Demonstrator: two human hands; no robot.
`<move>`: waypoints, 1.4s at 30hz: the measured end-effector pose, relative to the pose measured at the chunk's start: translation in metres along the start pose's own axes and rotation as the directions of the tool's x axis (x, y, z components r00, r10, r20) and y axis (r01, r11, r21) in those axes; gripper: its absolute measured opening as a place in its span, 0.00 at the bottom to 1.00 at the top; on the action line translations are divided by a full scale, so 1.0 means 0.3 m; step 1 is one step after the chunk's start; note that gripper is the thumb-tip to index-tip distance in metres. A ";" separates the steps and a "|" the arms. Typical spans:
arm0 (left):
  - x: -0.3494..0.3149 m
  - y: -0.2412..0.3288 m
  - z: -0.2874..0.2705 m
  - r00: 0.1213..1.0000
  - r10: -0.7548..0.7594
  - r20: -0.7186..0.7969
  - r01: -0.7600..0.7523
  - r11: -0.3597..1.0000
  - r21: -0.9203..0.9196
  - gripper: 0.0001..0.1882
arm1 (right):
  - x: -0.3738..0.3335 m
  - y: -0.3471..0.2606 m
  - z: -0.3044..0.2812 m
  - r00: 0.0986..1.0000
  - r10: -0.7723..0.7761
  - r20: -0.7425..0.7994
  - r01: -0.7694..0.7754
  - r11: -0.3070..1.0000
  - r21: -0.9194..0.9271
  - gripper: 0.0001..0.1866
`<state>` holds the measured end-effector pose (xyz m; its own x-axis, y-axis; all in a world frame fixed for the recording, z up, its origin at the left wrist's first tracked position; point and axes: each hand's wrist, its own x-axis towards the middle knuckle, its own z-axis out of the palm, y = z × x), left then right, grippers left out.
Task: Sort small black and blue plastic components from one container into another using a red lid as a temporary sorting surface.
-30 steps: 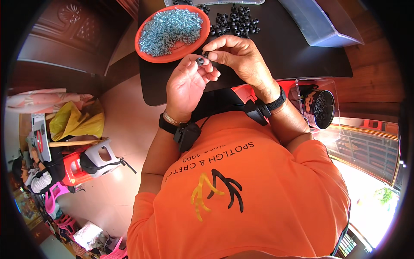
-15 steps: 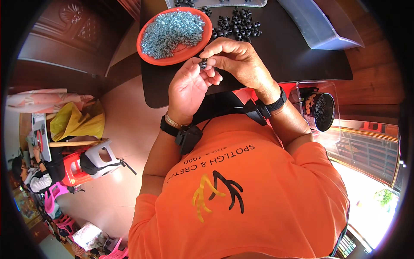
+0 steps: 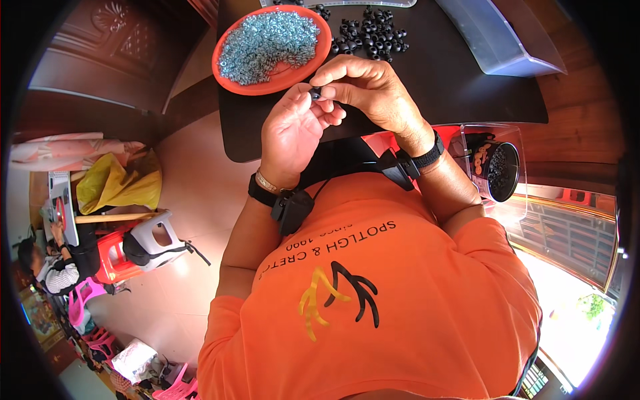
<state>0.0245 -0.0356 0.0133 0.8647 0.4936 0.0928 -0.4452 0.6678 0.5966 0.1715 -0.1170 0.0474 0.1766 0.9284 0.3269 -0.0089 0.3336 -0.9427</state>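
My left hand [image 3: 291, 133] is palm up, its thumb and fingertips closed around a small black cord-lock part [image 3: 316, 95]. From the right, my right hand [image 3: 377, 93] pinches the top of the same part between thumb and forefinger. Both hands meet just in front of an orange-red plate [image 3: 247, 88], which holds a heap of small silvery metal springs [image 3: 267, 47]. Beyond my right hand, a loose pile of black cord-lock parts [image 3: 377, 33] lies on the dark table [image 3: 460, 93]. Fingers partly cover the held piece.
At the table's right stands a translucent plastic bin [image 3: 497, 40]. A clear tray edge [image 3: 373, 3] shows at the far side. Below the table's right edge, a round tub [image 3: 501, 172] of dark small parts sits in a clear box. Another person [image 3: 57, 270] is at far left, beside stools.
The held part has tilted slightly between my fingertips, and less of its top shows. Both hands keep nearly the same place and grip; the view has shifted a little.
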 end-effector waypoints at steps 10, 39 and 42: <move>0.005 -0.002 -0.015 0.998 -0.024 0.051 0.023 0.999 0.033 0.12 | 0.001 0.017 -0.007 0.999 0.049 -0.012 -0.048 0.995 0.092 0.07; 0.005 -0.010 -0.015 1.000 -0.004 0.010 0.005 1.000 -0.013 0.18 | -0.012 0.026 0.033 0.978 -0.202 -0.045 0.177 0.929 -0.326 0.17; 0.004 -0.004 0.002 1.000 -0.010 -0.005 0.010 1.000 -0.017 0.18 | -0.012 0.026 0.032 0.983 -0.175 -0.050 0.153 0.944 -0.292 0.17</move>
<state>0.0261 -0.0362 0.0131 0.8680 0.4895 0.0830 -0.4404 0.6820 0.5838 0.1614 -0.1162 0.0396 0.2243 0.8464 0.4831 0.3061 0.4095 -0.8595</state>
